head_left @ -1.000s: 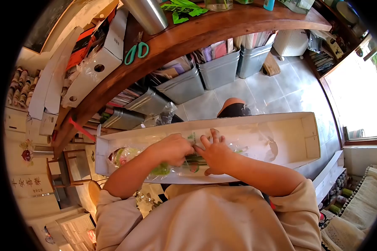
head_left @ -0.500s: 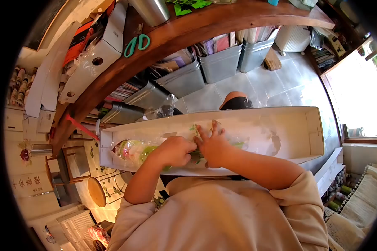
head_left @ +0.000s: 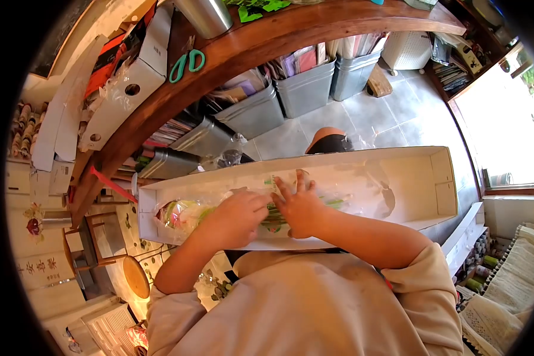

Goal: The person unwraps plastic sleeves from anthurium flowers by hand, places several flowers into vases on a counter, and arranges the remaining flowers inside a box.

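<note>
A long white open box [head_left: 415,172] lies across in front of me. Inside it, toward the left, is a bunch of flowers in clear plastic wrap [head_left: 181,215], with green stems [head_left: 335,203] running to the right. My left hand [head_left: 238,218] rests on the wrap with its fingers curled together; what they hold, if anything, is hidden. Beside it, my right hand [head_left: 299,207] is spread over the wrapped stems, its fingers apart and pointing away from me.
Beyond the box curves a wooden counter [head_left: 267,43] with teal scissors [head_left: 187,65] and a metal cup [head_left: 206,16]. Grey bins [head_left: 305,89] of papers stand beneath it. A round stool [head_left: 136,277] is at lower left, and a knee [head_left: 328,141] shows behind the box.
The left hand's fingers have loosened slightly and shifted a little left of the right hand. The right hand stays spread over the stems. The whole view has shifted slightly.
</note>
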Motion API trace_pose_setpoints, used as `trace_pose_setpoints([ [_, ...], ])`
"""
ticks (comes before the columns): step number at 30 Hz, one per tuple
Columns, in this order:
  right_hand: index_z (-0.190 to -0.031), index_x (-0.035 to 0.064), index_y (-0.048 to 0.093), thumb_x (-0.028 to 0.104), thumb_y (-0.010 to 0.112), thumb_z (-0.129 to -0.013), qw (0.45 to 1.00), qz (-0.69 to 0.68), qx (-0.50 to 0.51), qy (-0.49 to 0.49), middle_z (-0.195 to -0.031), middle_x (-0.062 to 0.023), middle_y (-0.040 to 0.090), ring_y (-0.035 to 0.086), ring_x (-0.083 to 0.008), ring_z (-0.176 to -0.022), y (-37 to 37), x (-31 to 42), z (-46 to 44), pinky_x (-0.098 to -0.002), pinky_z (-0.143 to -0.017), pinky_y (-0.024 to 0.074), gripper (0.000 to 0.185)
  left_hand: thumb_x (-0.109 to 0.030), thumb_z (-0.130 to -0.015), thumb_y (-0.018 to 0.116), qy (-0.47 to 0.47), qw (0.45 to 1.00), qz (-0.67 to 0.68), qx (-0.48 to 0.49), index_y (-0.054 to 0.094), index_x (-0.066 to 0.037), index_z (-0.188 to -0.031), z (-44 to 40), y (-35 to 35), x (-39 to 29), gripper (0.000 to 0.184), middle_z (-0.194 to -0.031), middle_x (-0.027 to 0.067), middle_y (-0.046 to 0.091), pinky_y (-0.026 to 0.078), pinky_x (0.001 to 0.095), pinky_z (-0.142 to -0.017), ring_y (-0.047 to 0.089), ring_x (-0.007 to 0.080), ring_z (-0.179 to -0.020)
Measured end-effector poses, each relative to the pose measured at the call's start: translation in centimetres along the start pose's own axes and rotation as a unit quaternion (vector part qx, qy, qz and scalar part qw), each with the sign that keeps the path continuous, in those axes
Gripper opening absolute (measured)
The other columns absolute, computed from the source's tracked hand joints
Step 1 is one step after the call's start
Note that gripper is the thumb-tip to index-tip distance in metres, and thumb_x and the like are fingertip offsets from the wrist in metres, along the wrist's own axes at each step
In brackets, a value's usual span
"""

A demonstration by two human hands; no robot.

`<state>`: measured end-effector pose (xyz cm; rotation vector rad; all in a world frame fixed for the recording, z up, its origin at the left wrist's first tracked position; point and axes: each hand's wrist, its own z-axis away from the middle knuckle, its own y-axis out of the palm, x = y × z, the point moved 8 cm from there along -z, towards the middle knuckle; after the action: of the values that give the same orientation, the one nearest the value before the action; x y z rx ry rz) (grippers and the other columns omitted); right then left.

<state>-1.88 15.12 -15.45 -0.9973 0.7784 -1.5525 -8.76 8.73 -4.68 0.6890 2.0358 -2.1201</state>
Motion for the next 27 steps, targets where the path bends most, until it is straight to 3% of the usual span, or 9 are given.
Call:
trace_pose_setpoints([
  [3, -0.164, 0.0085, 0.034, 0.056, 0.084, -0.075, 1.0, 0.003, 0.013, -0.003, -0.172, -0.0285, 0.014, 0.022, -0.0726, -0.143, -0.3, 0.2, -0.2, -0.0763, -0.103, 0.0429, 0.112, -0.011, -0.072, 0.075, 0.028, 0.988, -0.005, 0.153, 0.068, -0.009, -0.09, 1.5, 4.3, -0.7, 0.02, -0.094, 0.0047, 0.062, 0.05, 0.0414, -0.086, 0.062, 0.0267, -0.097],
  [7, -0.162, 0.009, 0.037, 0.045, 0.082, -0.077, 1.0, -0.024, -0.001, 0.004, -0.172, -0.0239, 0.02, 0.025, -0.0697, -0.145, -0.3, 0.1, 0.1, -0.0766, -0.105, 0.0394, 0.103, -0.014, -0.081, 0.066, 0.118, 0.975, -0.104, 0.156, 0.069, -0.012, -0.09, 2.2, 5.9, -1.5, 0.009, -0.088, 0.0002, 0.062, 0.048, 0.0354, -0.082, 0.061, 0.0196, -0.091],
  [12, -0.163, 0.009, 0.036, 0.049, 0.083, -0.077, 1.0, -0.026, -0.001, 0.014, -0.172, -0.0249, 0.016, 0.019, -0.0706, -0.146, 0.0, 0.0, -0.1, -0.0763, -0.108, 0.0374, 0.106, -0.015, -0.08, 0.065, 0.13, 0.961, -0.128, 0.206, 0.07, -0.014, -0.083, 2.6, 8.0, -1.4, 0.006, -0.086, -0.0015, 0.061, 0.046, 0.0333, -0.081, 0.06, 0.0174, -0.09],
  [15, -0.164, 0.0091, 0.034, 0.047, 0.082, -0.079, 0.999, -0.031, 0.015, 0.019, -0.173, -0.0256, 0.013, 0.017, -0.0708, -0.147, -0.2, 0.0, 0.2, -0.0763, -0.11, 0.0359, 0.105, -0.015, -0.079, 0.064, 0.14, 0.974, -0.084, 0.16, 0.069, -0.012, -0.083, 2.2, 6.5, -1.6, 0.007, -0.085, -0.0004, 0.061, 0.045, 0.0345, -0.082, 0.06, 0.0192, -0.089],
  [21, -0.163, 0.0076, 0.036, 0.038, 0.081, -0.08, 0.998, -0.044, 0.024, 0.036, -0.173, -0.023, 0.014, 0.018, -0.0692, -0.148, -0.6, 0.2, 0.2, -0.0773, -0.11, 0.0335, 0.099, -0.014, -0.076, 0.065, 0.073, 0.992, -0.061, 0.084, 0.065, -0.009, -0.081, 3.3, 4.1, -0.6, 0.007, -0.085, 0.0024, 0.06, 0.047, 0.0395, -0.088, 0.059, 0.0231, -0.087],
  [24, -0.162, 0.0071, 0.037, 0.035, 0.082, -0.079, 0.998, -0.047, 0.016, 0.037, -0.174, -0.0219, 0.015, 0.019, -0.0696, -0.147, -0.4, 0.4, 0.0, -0.078, -0.109, 0.0337, 0.099, -0.008, -0.074, 0.07, 0.043, 0.996, -0.079, -0.002, 0.066, -0.007, -0.084, 3.8, 3.0, -0.6, 0.011, -0.087, 0.004, 0.062, 0.05, 0.0426, -0.088, 0.062, 0.024, -0.087],
  [27, -0.161, 0.0067, 0.037, 0.034, 0.082, -0.078, 0.999, -0.035, 0.006, 0.033, -0.173, -0.0226, 0.016, 0.02, -0.0711, -0.146, -0.6, 0.8, -0.2, -0.0787, -0.108, 0.0343, 0.098, -0.001, -0.072, 0.075, -0.022, 0.976, -0.104, -0.189, 0.068, -0.005, -0.087, 3.6, -1.0, -1.2, 0.017, -0.089, 0.0057, 0.064, 0.053, 0.0444, -0.086, 0.064, 0.0255, -0.087],
])
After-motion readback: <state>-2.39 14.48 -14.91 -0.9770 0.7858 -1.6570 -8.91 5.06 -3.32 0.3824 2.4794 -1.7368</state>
